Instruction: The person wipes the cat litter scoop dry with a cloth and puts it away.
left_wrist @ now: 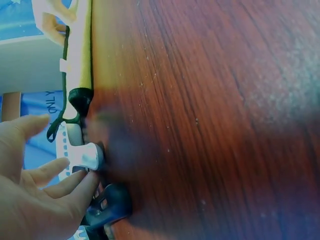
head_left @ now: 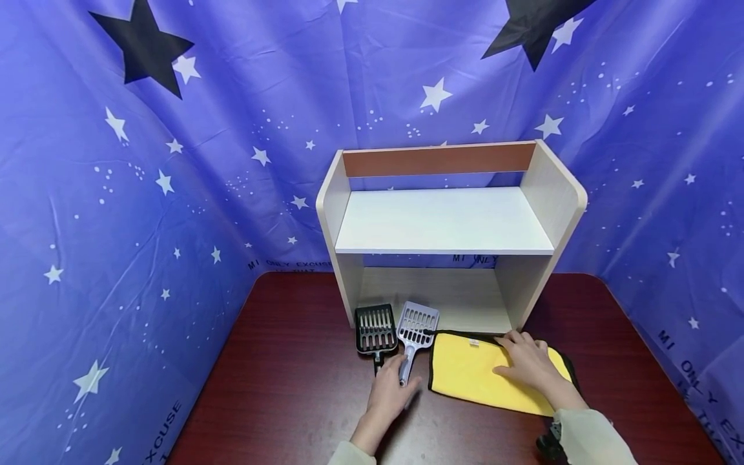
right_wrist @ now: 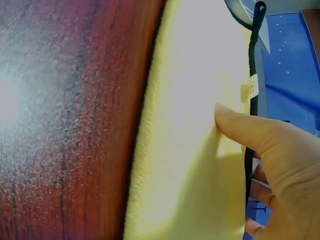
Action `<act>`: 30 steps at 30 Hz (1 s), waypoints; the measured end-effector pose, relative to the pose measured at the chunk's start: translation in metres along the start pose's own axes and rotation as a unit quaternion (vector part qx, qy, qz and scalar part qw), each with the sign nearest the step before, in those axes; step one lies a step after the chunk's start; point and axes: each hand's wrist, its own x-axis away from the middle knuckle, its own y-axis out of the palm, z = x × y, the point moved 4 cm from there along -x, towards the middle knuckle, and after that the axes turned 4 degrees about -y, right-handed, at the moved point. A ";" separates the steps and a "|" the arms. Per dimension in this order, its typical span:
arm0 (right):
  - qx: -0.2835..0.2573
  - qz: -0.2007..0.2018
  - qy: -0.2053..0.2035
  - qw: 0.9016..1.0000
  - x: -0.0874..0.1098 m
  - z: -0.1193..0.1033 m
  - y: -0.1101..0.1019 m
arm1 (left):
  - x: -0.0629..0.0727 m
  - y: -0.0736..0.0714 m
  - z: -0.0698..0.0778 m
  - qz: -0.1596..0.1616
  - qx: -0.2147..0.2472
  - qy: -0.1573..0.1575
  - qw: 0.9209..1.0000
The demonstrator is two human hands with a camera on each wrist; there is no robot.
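Observation:
A yellow towel (head_left: 471, 371) with black edging, a small tag and a hanging loop lies on the table. My right hand (head_left: 529, 361) grips its far edge; in the right wrist view the thumb (right_wrist: 240, 127) presses on the top face while the other fingers reach past the black edging, tips partly hidden. Left of the towel lie two slotted litter scoops, a pale grey one (head_left: 409, 352) and a black one (head_left: 377, 352), handles toward me. My left hand (head_left: 386, 391) is over the handles, its loosely extended fingers right at the pale grey handle (left_wrist: 90, 156).
Behind the scoops and towel stands a two-level shelf unit (head_left: 444, 223) with pale side panels and a brown back rail. The scoop heads overlap its lower front in the head view. A dark red wood table (head_left: 279, 374) carries everything, and a blue starry curtain (head_left: 244, 116) surrounds it.

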 end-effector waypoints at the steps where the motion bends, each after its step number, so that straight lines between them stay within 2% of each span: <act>1: -0.001 -0.002 0.001 1.000 0.000 0.000 -0.001 | 0.000 0.001 0.000 0.001 0.002 -0.005 1.000; 13: -0.017 0.002 0.002 1.000 -0.001 0.002 -0.003 | -0.007 0.005 0.001 0.051 -0.060 -0.014 0.997; 20: -0.056 0.015 0.007 0.998 0.000 0.003 -0.003 | -0.008 0.008 0.003 0.052 -0.062 -0.014 0.997; 24: -0.087 0.015 0.014 0.996 -0.002 0.004 -0.008 | -0.009 0.008 0.002 0.037 -0.026 -0.030 0.999; 27: -0.112 0.006 0.025 0.993 -0.002 0.005 -0.014 | -0.010 0.008 -0.001 0.020 0.033 -0.051 0.998; 30: -0.132 0.006 0.029 0.991 -0.001 0.004 -0.022 | -0.011 0.008 -0.004 0.003 0.106 -0.070 0.992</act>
